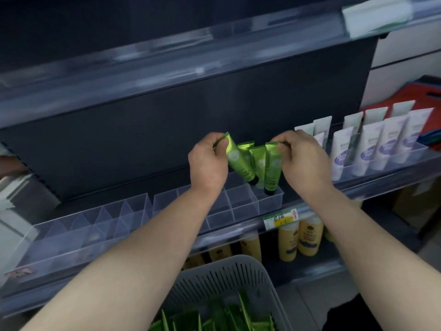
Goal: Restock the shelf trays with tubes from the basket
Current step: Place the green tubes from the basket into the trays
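Both hands are up at the middle shelf, each pinching the crimped top of a green tube. My left hand (207,161) holds a tilted green tube (238,161) with its black cap down. My right hand (300,156) holds another green tube (272,170), cap down in the right-end compartment of the clear divided tray (241,204). A third green tube stands between them in the same area. The grey slotted basket (222,278) sits below at the bottom, with several green tubes (214,318) in it.
White and purple tubes (367,144) fill a clear tray at the right of the same shelf. Another clear divided tray (78,225) lies to the left. Yellow bottles (298,237) stand on the shelf below, behind a price tag (280,219). A red box (420,96) is at far right.
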Motion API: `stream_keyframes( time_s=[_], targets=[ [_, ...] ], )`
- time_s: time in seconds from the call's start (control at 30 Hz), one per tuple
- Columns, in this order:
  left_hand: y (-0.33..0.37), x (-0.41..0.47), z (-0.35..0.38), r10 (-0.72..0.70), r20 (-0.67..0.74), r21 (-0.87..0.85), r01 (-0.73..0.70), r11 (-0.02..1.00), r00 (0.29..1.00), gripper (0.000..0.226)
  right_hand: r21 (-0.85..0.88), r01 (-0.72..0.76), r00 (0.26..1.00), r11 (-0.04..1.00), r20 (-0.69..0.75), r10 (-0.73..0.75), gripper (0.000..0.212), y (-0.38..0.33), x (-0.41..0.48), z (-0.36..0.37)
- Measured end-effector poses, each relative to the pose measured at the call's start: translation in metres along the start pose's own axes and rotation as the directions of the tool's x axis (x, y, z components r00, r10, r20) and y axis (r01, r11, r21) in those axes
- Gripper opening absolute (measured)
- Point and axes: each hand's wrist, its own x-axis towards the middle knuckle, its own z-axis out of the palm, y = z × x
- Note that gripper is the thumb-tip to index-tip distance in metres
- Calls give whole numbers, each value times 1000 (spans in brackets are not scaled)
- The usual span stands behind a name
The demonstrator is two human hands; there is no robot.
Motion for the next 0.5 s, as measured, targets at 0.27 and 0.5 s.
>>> stream_keyframes(
  time_s=[0.27,0.5],
  targets=[
    [8,5,29,96,141,178,-121,977,985,19,-17,55,968,998,246,-49,22,20,-11,22],
    [0,0,47,61,306,285,-153,946,950,21,-102,141,978,985,171,-122,30,23,-14,23]
  ],
)
